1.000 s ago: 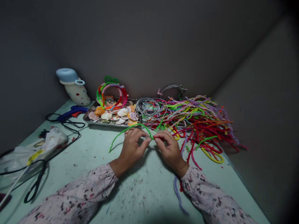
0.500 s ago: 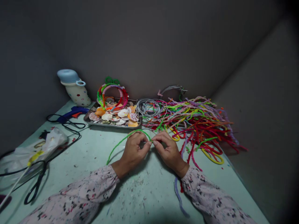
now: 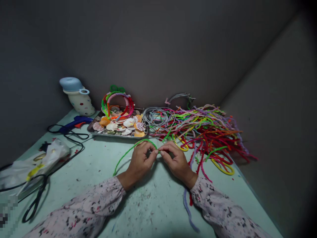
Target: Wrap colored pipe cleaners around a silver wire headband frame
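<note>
My left hand (image 3: pixel 140 160) is closed in a pinch on a fuzzy green pipe cleaner (image 3: pixel 125 155), whose long free part arcs over the knuckles and down to the left. Fingertip to fingertip with it, my right hand (image 3: pixel 176 161) pinches the short end of the same pipe cleaner. What else lies between the fingertips is too small to make out. Just behind the hands stands a metal tray (image 3: pixel 116 136) of seashells (image 3: pixel 128 123), with several colourful wrapped hoops (image 3: pixel 131 109) resting on top.
Loose pipe cleaners (image 3: pixel 205 125) lie heaped at the right, beside coiled grey wire (image 3: pixel 156 117). On the left are a bottle (image 3: pixel 80 102) with a blue lid, a blue glue gun (image 3: pixel 74 123), a black cord (image 3: pixel 44 188) and a plastic bag (image 3: pixel 55 152).
The whole view has shifted slightly. Both hands keep their pinch at nearly the same spot, and the bit of green between the fingertips shows less. A patch at lower left is now pixelated.
</note>
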`<state>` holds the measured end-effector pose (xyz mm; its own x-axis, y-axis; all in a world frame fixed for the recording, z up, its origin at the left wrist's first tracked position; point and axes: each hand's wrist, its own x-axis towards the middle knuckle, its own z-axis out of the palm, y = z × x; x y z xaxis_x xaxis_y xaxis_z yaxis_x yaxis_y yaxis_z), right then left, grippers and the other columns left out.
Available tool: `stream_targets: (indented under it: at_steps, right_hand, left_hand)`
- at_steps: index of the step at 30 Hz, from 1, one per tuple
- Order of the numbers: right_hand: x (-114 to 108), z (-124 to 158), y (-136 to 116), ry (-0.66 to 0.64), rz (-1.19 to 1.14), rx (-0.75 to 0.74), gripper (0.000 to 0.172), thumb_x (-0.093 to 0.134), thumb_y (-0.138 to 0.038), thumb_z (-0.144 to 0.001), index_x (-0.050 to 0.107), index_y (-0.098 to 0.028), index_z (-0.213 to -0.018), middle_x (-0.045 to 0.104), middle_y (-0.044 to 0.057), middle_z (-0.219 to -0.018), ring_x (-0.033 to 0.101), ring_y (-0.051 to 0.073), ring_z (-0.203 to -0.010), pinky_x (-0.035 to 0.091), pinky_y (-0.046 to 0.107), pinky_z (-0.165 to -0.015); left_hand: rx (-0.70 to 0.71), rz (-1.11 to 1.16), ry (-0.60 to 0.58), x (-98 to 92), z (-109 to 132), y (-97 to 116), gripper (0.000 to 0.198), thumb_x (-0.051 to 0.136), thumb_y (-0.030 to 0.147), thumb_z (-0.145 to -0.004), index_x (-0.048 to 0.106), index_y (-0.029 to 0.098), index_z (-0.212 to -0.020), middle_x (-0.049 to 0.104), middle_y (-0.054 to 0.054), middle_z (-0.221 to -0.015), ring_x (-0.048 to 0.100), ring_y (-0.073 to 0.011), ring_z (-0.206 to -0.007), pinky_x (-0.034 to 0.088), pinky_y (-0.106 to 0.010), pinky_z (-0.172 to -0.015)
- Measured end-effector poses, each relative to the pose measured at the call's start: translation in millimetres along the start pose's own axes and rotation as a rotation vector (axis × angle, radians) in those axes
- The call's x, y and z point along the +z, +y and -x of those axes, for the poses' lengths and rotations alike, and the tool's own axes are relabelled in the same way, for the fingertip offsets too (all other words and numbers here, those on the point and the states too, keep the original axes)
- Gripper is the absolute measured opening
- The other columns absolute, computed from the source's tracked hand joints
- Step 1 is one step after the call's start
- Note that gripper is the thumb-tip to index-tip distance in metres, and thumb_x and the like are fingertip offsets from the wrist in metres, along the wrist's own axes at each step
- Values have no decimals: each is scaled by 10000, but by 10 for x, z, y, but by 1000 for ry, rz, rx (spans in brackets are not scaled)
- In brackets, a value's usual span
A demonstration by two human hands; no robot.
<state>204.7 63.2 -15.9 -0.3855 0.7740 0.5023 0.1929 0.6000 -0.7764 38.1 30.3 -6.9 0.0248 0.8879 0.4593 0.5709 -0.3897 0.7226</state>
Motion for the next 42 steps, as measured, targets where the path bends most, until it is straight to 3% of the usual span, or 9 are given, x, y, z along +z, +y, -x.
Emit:
stream_targets:
  at_steps: [4,8,11,18,25,31,39,42]
  right_hand:
    - [-10,24,39,27,-110,100,225,448,-252,-938,647,-229,-1040,602,38,-966,575,173,-898,454,322,-806]
    - [2,30,66,130,-308,258,271,428,-322,-940,571,-232,-1152,593,49,-1040,599,143,-745,493,286,-645]
    - [9,15,68,183,-379,316,273,434,-346,-930,543,-217,-1145,615,45,-963,610,144,-712,488,269,-598]
    - [16,12,73,140,-358,307,225,513,-361,-905,571,-212,-1063,605,-10,-732,582,131,-649,467,253,-598]
    - [27,7,107,150,-333,303,172,540,-340,-894,598,-207,-986,585,-33,-654,572,115,-604,458,231,-574]
    - [23,15,92,160,-322,277,233,572,-339,-870,583,-217,-1068,605,-12,-784,600,116,-630,481,242,-570]
    - [21,19,103,157,-343,291,218,495,-338,-920,582,-214,-1077,585,-36,-629,567,121,-570,469,242,-548]
    - [16,16,96,168,-282,266,209,494,-322,-921,591,-214,-1072,605,-19,-695,574,119,-580,476,245,-544]
  left_hand:
    - [-21,26,6,-8,1,17,183,515,268,-879,524,195,-711,553,-2,-716,518,-168,-718,384,-308,-699]
    - [-39,39,49,-32,4,28,185,491,294,-895,512,201,-737,552,-10,-747,519,-181,-764,392,-316,-731]
    - [-60,72,87,-43,12,30,182,474,302,-910,504,203,-761,546,-15,-774,519,-183,-789,399,-317,-744]
    - [-71,90,89,-39,19,8,188,473,302,-914,504,203,-757,540,-15,-774,516,-185,-803,398,-316,-763]
    - [-69,69,87,-42,10,-5,192,466,300,-912,508,201,-752,549,-17,-773,514,-185,-799,397,-315,-755]
    - [-59,65,91,-48,4,8,187,470,293,-912,509,204,-752,554,-19,-771,523,-188,-804,405,-322,-759]
    - [-51,45,103,-62,2,34,183,466,296,-910,507,206,-755,548,-16,-768,521,-189,-792,406,-327,-771]
    - [-54,40,96,-63,-4,39,195,465,305,-908,505,204,-746,550,-16,-761,524,-189,-787,405,-322,-762]
